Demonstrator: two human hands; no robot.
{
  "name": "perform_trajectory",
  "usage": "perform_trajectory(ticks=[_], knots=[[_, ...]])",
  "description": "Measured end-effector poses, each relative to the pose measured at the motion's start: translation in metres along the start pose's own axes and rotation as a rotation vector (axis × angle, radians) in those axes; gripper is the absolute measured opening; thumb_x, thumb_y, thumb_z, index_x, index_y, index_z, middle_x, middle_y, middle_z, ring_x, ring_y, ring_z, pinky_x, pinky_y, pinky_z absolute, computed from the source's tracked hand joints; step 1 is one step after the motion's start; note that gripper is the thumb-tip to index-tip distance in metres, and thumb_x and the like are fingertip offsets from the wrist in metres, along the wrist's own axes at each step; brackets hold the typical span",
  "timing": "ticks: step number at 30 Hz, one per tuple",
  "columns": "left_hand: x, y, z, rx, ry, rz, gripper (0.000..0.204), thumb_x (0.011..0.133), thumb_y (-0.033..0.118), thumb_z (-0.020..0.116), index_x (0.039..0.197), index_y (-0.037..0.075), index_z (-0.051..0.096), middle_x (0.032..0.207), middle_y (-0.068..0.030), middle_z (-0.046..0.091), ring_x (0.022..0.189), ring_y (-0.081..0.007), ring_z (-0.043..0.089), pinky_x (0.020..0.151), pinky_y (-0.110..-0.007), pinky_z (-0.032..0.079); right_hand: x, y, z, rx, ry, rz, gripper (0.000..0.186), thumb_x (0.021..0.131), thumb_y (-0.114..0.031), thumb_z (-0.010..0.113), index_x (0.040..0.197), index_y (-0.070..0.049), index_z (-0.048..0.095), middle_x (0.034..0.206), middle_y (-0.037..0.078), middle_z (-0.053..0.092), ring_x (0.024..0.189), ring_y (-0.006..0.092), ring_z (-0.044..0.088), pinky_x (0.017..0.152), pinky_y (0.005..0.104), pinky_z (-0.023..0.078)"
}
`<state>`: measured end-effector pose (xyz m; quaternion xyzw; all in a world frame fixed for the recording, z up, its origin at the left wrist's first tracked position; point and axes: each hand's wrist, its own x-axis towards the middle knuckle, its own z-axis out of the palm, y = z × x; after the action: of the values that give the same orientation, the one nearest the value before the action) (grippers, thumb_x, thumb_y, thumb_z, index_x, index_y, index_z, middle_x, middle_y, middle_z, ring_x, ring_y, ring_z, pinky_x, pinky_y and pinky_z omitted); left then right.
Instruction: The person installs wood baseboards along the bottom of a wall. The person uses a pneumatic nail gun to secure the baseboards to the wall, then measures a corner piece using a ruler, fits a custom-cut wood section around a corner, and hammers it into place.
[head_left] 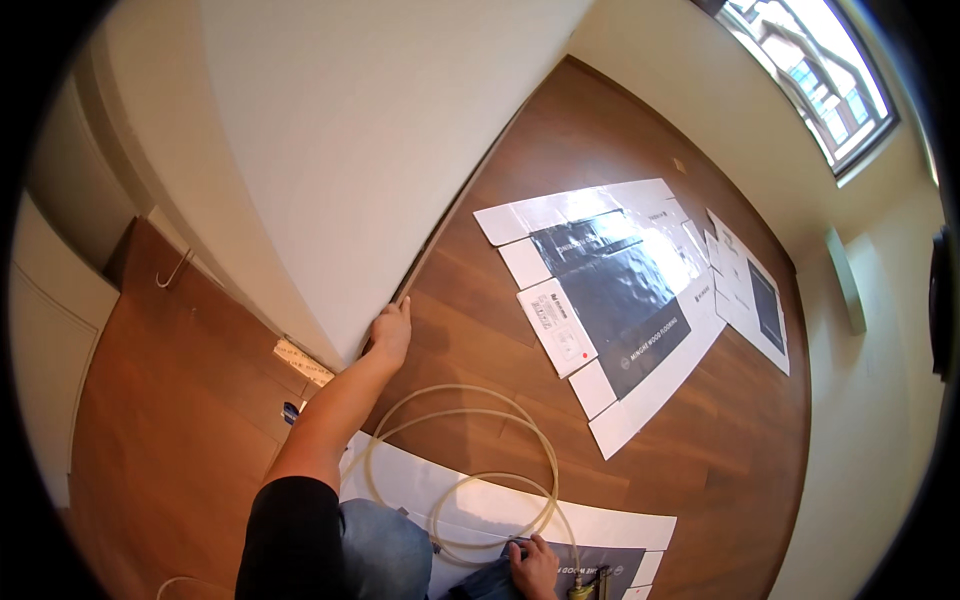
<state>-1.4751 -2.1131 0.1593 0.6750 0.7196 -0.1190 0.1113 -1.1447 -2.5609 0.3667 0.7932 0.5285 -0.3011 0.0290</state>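
Note:
My left hand reaches forward to the foot of the white wall, where a narrow dark gap runs beside the wooden floor. Its fingers are mostly curled at that edge; whatever they grip, if anything, is hidden. Low in the view, my right hand rests by my jeans-clad knee with its fingers loosely apart, and nothing shows in it. Close to its right is the brassy end fitting of a tool, mostly cut off by the lower edge. A pale, clear hose loops over the floor between my hands.
Flattened white-and-black cartons cover part of the floor ahead, and another carton lies under the hose. A patterned strip sits at the wall corner by my left arm. A window is at the upper right.

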Motion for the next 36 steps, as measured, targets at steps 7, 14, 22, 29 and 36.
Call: perform_trajectory(ticks=[7, 14, 22, 29, 36], knots=[[-0.007, 0.006, 0.008, 0.589, 0.224, 0.134, 0.036, 0.101, 0.021, 0.06, 0.132, 0.013, 0.077, 0.15, -0.008, 0.039, 0.125, -0.0293, 0.046, 0.094, -0.046, 0.042, 0.012, 0.026, 0.034, -0.096, 0.257, -0.154, 0.031, 0.098, -0.034, 0.069, 0.103, -0.005, 0.079, 0.131, 0.022, 0.07, 0.117, 0.0423, 0.067, 0.1, 0.0522, 0.052], [-0.082, -0.046, 0.043, 0.156, 0.541, 0.257, 0.025, 0.097, 0.016, 0.058, 0.11, 0.014, 0.079, 0.125, -0.0088, 0.061, 0.109, -0.0247, 0.059, 0.087, -0.041, 0.048, 0.011, 0.023, 0.055, -0.095, 0.2, -0.18, 0.03, 0.099, -0.032, 0.069, 0.099, -0.003, 0.077, 0.13, 0.023, 0.07, 0.115, 0.0434, 0.067, 0.099, 0.0516, 0.053], [-0.239, -0.122, 0.053, -0.576, 0.47, 0.53, 0.018, 0.088, 0.013, 0.066, 0.103, 0.013, 0.077, 0.1, -0.0073, 0.068, 0.095, -0.027, 0.069, 0.082, -0.044, 0.056, 0.035, 0.112, 0.097, -0.222, 0.349, -0.385, 0.035, 0.101, -0.033, 0.067, 0.103, 0.0, 0.079, 0.131, 0.025, 0.07, 0.118, 0.0445, 0.067, 0.102, 0.0505, 0.053], [-0.221, -0.226, 0.048, -0.442, 0.422, 0.195, 0.033, 0.091, 0.01, 0.069, 0.124, 0.013, 0.075, 0.135, -0.0107, 0.066, 0.131, -0.0297, 0.058, 0.111, -0.044, 0.045, 0.022, 0.015, 0.064, -0.216, 0.215, -0.128, 0.037, 0.101, -0.036, 0.066, 0.104, -0.002, 0.079, 0.131, 0.024, 0.07, 0.119, 0.044, 0.066, 0.102, 0.0508, 0.052], [-0.193, -0.254, 0.057, -0.255, 0.27, 0.415, 0.054, 0.091, 0.026, 0.075, 0.143, 0.017, 0.065, 0.156, -0.005, 0.054, 0.151, -0.0245, 0.041, 0.125, -0.044, 0.031, 0.03, 0.01, 0.081, -0.279, 0.131, -0.141, 0.038, 0.102, -0.036, 0.066, 0.11, -0.001, 0.077, 0.129, 0.022, 0.07, 0.119, 0.0419, 0.066, 0.102, 0.0498, 0.052]])
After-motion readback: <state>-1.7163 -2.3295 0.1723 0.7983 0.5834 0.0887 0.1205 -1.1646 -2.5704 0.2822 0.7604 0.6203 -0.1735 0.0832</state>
